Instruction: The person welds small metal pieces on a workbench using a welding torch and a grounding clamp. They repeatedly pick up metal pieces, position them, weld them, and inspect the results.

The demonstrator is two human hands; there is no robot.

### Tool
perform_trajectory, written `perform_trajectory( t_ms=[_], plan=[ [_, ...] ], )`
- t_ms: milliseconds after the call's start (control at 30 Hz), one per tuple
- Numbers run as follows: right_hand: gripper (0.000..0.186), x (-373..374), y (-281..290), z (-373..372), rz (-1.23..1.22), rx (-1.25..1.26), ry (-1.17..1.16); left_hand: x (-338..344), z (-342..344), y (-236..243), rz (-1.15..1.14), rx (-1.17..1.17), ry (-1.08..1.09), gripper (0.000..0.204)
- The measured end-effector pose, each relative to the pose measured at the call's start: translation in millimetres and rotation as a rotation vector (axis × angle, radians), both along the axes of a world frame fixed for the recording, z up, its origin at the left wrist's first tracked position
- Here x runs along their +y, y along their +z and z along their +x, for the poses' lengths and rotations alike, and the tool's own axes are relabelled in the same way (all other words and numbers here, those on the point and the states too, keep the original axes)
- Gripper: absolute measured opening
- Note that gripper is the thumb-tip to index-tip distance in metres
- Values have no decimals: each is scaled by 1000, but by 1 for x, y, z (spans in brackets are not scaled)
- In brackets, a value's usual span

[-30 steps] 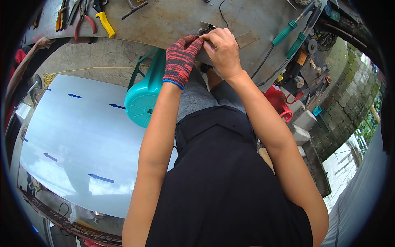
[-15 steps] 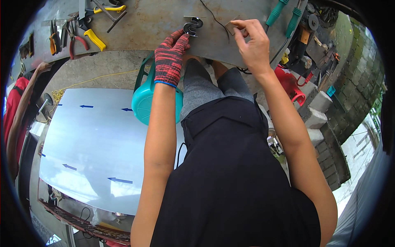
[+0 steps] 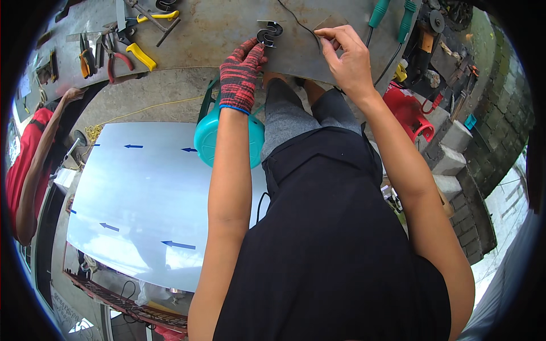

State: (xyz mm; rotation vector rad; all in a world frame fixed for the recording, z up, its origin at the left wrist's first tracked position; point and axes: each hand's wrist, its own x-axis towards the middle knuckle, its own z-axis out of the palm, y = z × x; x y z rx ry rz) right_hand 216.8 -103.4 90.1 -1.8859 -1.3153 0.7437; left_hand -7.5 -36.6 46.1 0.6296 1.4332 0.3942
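Observation:
My left hand (image 3: 241,71), in a red-and-black striped glove with a blue cuff, is closed at the table's near edge. Its fingertips grip the lower left side of a small S-shaped metal piece (image 3: 269,34), dark on its faces with shiny edges. To the right, my bare right hand (image 3: 348,59) is closed in a pinch above the tabletop. What lies between its thumb and forefinger is too small to make out; a thin brownish flat shape (image 3: 333,21) shows just behind the fingers. A thin black cable (image 3: 300,24) runs beside the pinch.
On the metal table (image 3: 199,48) lie yellow-handled pliers (image 3: 141,55), red-handled pliers (image 3: 120,63) and green-handled tools (image 3: 377,13). A teal stool (image 3: 222,139) and a large pale sheet with blue arrows (image 3: 136,193) are below. Another person's arm (image 3: 42,165) is at left.
The whole view has shifted slightly, so the tools sit farther right. My right fingertips have come a little left, over the cable. My left hand keeps its grip on the S-shaped piece.

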Motion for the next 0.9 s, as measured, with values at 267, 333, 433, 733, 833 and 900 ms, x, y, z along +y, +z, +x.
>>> perform_trajectory(
  t_ms=[267,333,433,733,833,900],
  plan=[
    [18,6,0,6,-9,5,-7,2,-1,-1,-27,10,-8,36],
    [18,5,0,6,-22,11,-10,2,0,1,-33,6,1,36],
    [18,4,2,4,-35,17,-12,2,1,3,-21,6,-19,37],
    [18,5,4,2,-37,54,-27,1,0,2,-14,6,-18,37],
    [18,5,5,2,-29,60,-36,2,-1,-1,-33,-2,-26,39],
    [18,6,8,4,-26,54,-38,2,0,1,-30,3,-27,39]
  ],
)
